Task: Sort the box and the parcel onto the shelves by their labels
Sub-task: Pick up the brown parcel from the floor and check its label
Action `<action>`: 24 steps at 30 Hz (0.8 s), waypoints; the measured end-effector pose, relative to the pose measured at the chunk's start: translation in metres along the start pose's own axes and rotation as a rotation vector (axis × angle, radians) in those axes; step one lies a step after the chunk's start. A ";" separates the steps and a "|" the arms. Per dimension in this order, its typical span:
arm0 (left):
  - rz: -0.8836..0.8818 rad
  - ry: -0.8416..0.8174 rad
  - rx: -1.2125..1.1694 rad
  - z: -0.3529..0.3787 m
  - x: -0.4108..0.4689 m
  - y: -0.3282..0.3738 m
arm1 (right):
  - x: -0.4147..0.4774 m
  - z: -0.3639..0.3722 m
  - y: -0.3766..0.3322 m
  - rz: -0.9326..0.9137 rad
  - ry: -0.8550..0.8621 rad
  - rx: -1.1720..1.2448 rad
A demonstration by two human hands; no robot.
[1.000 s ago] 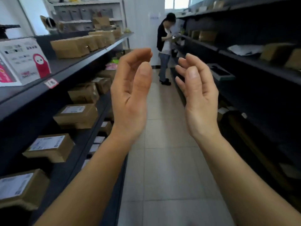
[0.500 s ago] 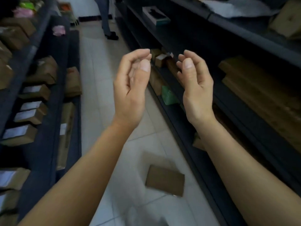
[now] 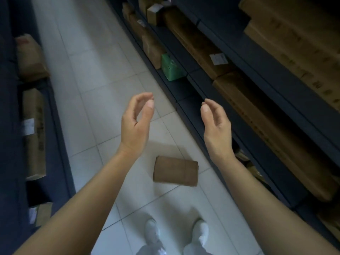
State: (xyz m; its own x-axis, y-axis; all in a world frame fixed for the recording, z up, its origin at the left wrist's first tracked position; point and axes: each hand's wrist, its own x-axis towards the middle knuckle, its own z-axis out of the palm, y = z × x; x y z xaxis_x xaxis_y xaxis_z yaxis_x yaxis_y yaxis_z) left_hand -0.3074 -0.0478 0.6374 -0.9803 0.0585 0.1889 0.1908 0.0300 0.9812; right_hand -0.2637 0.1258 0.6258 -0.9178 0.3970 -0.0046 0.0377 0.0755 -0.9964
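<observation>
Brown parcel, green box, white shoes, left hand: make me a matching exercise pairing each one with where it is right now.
Things:
1. brown parcel
2. green box
3. white shoes
4. left hand

Places:
A. bottom edge of the view, on the tiles
B. raised and empty, above the floor
C. low right-hand shelf
D. flat on the floor between the forearms

Pairs: 1-D, 2-C, 3-A, 4-B

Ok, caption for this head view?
Both empty hands, left and right, hover above a brown cardboard box on the aisle floor.
</observation>
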 end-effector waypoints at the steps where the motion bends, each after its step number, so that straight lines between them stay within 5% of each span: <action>1: -0.026 0.017 0.001 0.001 -0.004 -0.022 | 0.000 -0.002 0.023 0.021 0.006 -0.014; 17: -0.425 -0.020 0.391 0.053 -0.107 -0.502 | 0.003 -0.043 0.496 0.501 0.075 -0.256; 24: -0.635 -0.051 0.615 0.062 -0.131 -0.623 | 0.015 -0.041 0.623 0.595 0.065 -0.357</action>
State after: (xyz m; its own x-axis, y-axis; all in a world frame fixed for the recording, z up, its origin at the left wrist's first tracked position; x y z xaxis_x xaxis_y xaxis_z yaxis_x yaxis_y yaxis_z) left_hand -0.2944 -0.0126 -0.0017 -0.9100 -0.1075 -0.4004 -0.3801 0.6020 0.7022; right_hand -0.2375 0.2162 0.0082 -0.6755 0.5174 -0.5253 0.6649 0.1196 -0.7373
